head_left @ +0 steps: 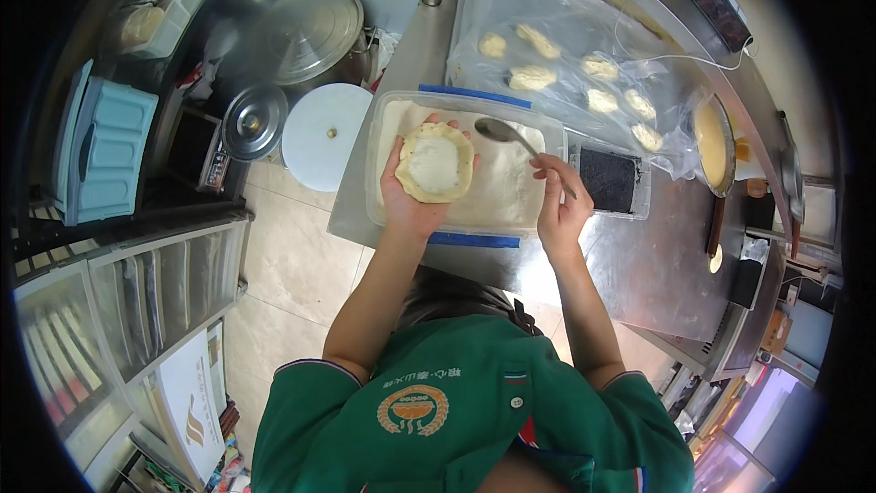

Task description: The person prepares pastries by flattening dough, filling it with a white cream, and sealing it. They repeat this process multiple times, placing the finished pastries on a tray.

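Observation:
On the palm of my left hand point(411, 205) rests a flattened round of dough point(461, 173), with white powdery filling point(432, 167) in its middle. My left fingers curl up around its far edge. In my right hand point(563, 210) is a metal spoon point(497, 131), its handle gripped between the fingers and its bowl pointing left, just right of the dough. Both hands are over a clear plastic tub point(374, 173) of white powder point(506, 187), which stands on the steel counter. The spoon's bowl looks free of powder, though glare makes this hard to judge.
Several dough pieces point(532, 78) lie on plastic sheeting point(566, 27) at the back. Right of the tub sits a container of black stuff point(610, 181). A pan of yellowish contents point(710, 148) stands at far right. A lidded pot point(315, 32) and a white round lid point(327, 139) are left.

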Tool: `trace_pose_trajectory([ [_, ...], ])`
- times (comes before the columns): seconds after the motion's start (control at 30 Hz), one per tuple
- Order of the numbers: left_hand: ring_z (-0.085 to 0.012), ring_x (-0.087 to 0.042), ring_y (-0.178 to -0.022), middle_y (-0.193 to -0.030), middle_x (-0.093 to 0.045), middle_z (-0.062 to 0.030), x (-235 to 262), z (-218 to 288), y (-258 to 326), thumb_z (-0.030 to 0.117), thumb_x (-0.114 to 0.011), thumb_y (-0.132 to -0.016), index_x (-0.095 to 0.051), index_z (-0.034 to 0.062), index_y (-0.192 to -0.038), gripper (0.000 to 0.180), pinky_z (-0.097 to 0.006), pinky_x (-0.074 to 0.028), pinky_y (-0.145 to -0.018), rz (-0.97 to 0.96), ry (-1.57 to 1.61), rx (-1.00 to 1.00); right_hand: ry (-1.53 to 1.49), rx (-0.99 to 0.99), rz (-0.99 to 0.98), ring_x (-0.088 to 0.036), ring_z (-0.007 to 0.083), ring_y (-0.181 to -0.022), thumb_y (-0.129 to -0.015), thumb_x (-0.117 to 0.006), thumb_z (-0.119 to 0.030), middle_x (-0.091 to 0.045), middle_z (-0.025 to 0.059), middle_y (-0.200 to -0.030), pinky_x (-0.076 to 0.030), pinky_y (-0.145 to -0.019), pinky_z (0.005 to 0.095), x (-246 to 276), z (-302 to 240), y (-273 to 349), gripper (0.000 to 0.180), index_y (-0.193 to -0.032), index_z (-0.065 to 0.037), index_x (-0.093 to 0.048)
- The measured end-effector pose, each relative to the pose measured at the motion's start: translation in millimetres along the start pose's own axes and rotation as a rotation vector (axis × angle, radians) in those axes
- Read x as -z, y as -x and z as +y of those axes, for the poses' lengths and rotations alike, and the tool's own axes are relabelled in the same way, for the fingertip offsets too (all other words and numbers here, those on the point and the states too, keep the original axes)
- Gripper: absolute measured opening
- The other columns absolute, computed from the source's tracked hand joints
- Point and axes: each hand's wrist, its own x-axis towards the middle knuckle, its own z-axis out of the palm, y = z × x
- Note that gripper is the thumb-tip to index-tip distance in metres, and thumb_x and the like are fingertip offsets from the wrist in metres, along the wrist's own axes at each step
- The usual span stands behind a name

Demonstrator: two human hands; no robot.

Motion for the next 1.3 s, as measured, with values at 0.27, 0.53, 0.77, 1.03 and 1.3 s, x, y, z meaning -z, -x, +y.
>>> trace_pose_trajectory([
  [0.27,-0.0329,-0.046,-0.127,-0.137,-0.049,-0.0144,3.2,18.1,8.7,0.042,-0.026,-0.101,-0.044,0.0098,-0.139,0.053,-0.055,-0.032,-0.108,0.120,-0.101,-0.056,0.034,-0.305,-0.213,-0.064,0.0145,-0.073,-0.099,-0.051,-0.010,-0.069,0.0107,-0.092,-0.050,-0.066,0.0257,-10.8,13.7,21.4,0.021,-0.102,0.007,-0.065],
  [0.53,-0.0332,-0.042,-0.130,-0.138,-0.048,-0.0138,12.5,26.0,14.1,0.044,-0.026,-0.101,-0.041,0.0103,-0.141,0.054,-0.056,-0.028,-0.110,-0.029,-0.046,-0.070,-0.401,-0.651,-0.107,-0.061,0.0112,-0.064,-0.101,-0.046,-0.015,-0.068,0.0112,-0.088,-0.045,-0.061,0.0232,-15.0,38.9,23.0,0.030,-0.092,0.008,-0.064],
  [0.77,-0.0349,-0.045,-0.127,-0.136,-0.050,-0.0148,19.3,12.3,2.3,0.039,-0.025,-0.102,-0.045,0.0076,-0.137,0.052,-0.057,-0.030,-0.109,0.126,-0.073,-0.146,-0.467,-0.399,0.029,-0.057,0.0098,-0.068,-0.102,-0.044,-0.017,-0.069,0.0140,-0.089,-0.042,-0.062,0.0211,5.6,-15.7,18.3,0.028,-0.103,0.005,-0.062],
  [1.03,-0.0345,-0.046,-0.126,-0.135,-0.051,-0.0141,12.0,-14.0,-0.3,0.040,-0.026,-0.101,-0.046,0.0080,-0.137,0.051,-0.057,-0.035,-0.105,0.097,-0.027,-0.020,-0.442,-0.351,0.108,-0.062,0.0139,-0.075,-0.103,-0.043,-0.015,-0.070,0.0141,-0.092,-0.044,-0.065,0.0231,-2.0,-10.1,17.1,0.028,-0.109,0.005,-0.062],
  [1.3,-0.0317,-0.048,-0.125,-0.133,-0.052,-0.0130,-18.7,-36.6,9.0,0.042,-0.027,-0.101,-0.045,0.0103,-0.137,0.051,-0.056,-0.036,-0.105,-0.015,-0.083,0.057,0.507,-0.054,-0.166,-0.066,0.0250,-0.076,-0.077,-0.077,-0.022,-0.068,0.0144,-0.080,-0.049,-0.071,0.0345,34.7,18.7,5.4,0.043,-0.111,0.001,-0.064],
])
